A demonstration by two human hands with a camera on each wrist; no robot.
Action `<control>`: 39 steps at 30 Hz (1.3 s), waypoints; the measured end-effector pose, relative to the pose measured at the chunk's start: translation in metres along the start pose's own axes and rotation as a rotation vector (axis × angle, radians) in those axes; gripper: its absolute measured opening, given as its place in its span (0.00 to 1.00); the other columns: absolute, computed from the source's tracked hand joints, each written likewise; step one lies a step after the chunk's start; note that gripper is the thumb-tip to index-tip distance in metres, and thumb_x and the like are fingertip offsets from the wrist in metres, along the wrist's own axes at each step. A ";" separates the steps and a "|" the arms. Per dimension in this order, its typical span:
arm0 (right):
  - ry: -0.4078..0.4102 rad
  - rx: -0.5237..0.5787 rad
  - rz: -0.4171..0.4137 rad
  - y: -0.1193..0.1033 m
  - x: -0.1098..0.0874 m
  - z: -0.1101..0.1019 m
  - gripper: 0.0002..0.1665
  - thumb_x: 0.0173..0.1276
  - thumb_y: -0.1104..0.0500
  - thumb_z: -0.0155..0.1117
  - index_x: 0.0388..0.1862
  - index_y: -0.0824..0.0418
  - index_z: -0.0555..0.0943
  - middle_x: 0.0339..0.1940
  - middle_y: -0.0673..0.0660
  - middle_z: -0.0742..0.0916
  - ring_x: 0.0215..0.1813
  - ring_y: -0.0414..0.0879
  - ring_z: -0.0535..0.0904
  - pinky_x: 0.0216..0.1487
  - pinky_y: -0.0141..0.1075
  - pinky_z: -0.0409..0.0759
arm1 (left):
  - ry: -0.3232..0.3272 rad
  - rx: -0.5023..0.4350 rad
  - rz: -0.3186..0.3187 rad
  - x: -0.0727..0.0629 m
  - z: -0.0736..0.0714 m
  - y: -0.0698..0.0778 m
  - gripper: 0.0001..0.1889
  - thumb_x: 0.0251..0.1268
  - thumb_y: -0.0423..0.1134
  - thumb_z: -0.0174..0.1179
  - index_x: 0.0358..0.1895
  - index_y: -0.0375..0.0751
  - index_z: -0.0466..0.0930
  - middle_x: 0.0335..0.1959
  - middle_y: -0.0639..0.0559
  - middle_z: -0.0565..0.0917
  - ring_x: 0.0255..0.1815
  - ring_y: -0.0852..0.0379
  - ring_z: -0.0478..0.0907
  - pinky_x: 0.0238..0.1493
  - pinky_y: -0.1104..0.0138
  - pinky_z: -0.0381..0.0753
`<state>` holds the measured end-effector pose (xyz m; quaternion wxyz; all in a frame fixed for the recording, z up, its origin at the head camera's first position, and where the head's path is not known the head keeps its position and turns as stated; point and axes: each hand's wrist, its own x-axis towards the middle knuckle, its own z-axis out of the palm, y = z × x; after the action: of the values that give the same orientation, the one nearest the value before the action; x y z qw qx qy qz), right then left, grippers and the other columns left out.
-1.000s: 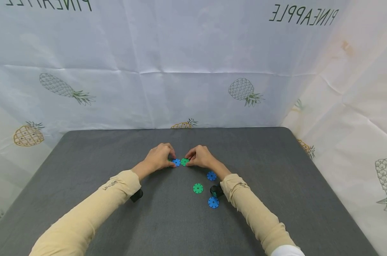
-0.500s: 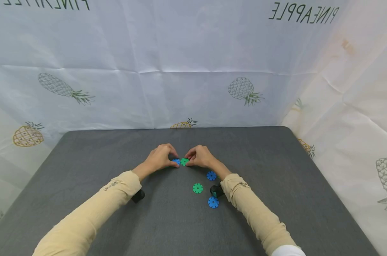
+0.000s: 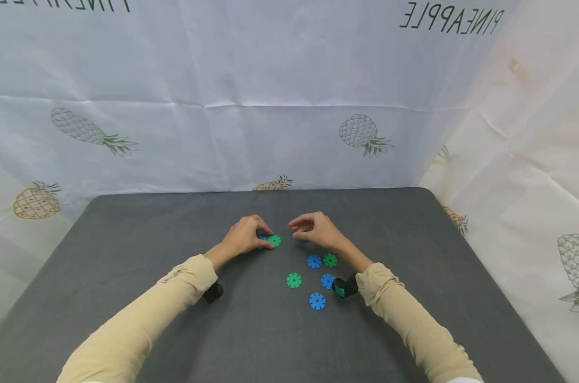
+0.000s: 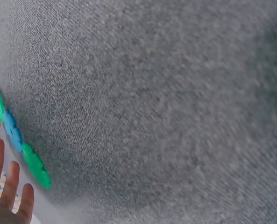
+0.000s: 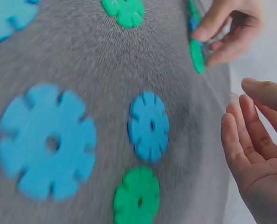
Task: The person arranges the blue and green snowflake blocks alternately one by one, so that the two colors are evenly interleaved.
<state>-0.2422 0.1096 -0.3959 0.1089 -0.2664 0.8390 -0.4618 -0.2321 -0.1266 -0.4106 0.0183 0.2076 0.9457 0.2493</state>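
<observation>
In the head view, my left hand (image 3: 245, 234) pinches a short row of joined notched plastic discs, its thumb and forefinger at the green end disc (image 3: 275, 241). A blue disc (image 4: 12, 130) sits between two green discs in that row, as the left wrist view shows. My right hand (image 3: 315, 230) is off to the right of the row, fingers loosely bent, holding nothing. Below it lie a blue disc (image 3: 314, 261) and a green disc (image 3: 329, 260), side by side.
Nearer on the grey table (image 3: 251, 330) are another green disc (image 3: 294, 280), a blue disc (image 3: 317, 301) and a blue disc (image 3: 327, 281) partly behind the right wrist camera (image 3: 345, 287). A white pineapple-print cloth (image 3: 279, 143) hangs behind the table.
My right hand has let go of the green end disc and moved right. My left fingers have slid right along the row to that disc. Two loose discs by the right wrist have come into sight.
</observation>
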 end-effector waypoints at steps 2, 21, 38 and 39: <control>0.000 0.029 -0.004 0.000 -0.008 -0.007 0.17 0.65 0.67 0.65 0.52 0.72 0.80 0.49 0.66 0.85 0.46 0.52 0.83 0.47 0.42 0.80 | -0.003 -0.004 -0.005 0.001 0.002 0.000 0.16 0.50 0.47 0.74 0.42 0.46 0.89 0.46 0.50 0.81 0.49 0.49 0.77 0.48 0.54 0.78; 0.000 0.111 -0.024 0.013 -0.068 -0.038 0.17 0.67 0.67 0.62 0.53 0.75 0.78 0.50 0.71 0.83 0.48 0.54 0.82 0.44 0.31 0.79 | -0.009 -0.059 -0.056 0.002 0.005 0.002 0.13 0.50 0.44 0.74 0.41 0.46 0.88 0.48 0.48 0.80 0.49 0.48 0.77 0.46 0.54 0.78; -0.155 0.158 -0.138 0.029 -0.104 -0.031 0.18 0.65 0.69 0.64 0.51 0.78 0.78 0.46 0.72 0.83 0.44 0.49 0.83 0.41 0.36 0.82 | -0.032 -0.081 -0.108 0.004 0.004 0.003 0.13 0.50 0.43 0.74 0.41 0.47 0.88 0.49 0.48 0.80 0.50 0.49 0.77 0.45 0.55 0.79; -0.173 0.168 -0.142 0.029 -0.106 -0.031 0.18 0.65 0.69 0.64 0.51 0.78 0.78 0.46 0.72 0.83 0.44 0.51 0.82 0.42 0.37 0.83 | -0.033 -0.081 -0.108 0.004 0.004 0.003 0.13 0.50 0.43 0.74 0.41 0.47 0.88 0.49 0.48 0.80 0.50 0.49 0.77 0.45 0.56 0.79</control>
<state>-0.1774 0.2024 -0.4097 0.1696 -0.3540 0.7639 -0.5123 -0.2338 -0.1207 -0.4126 0.0554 0.1597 0.9442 0.2827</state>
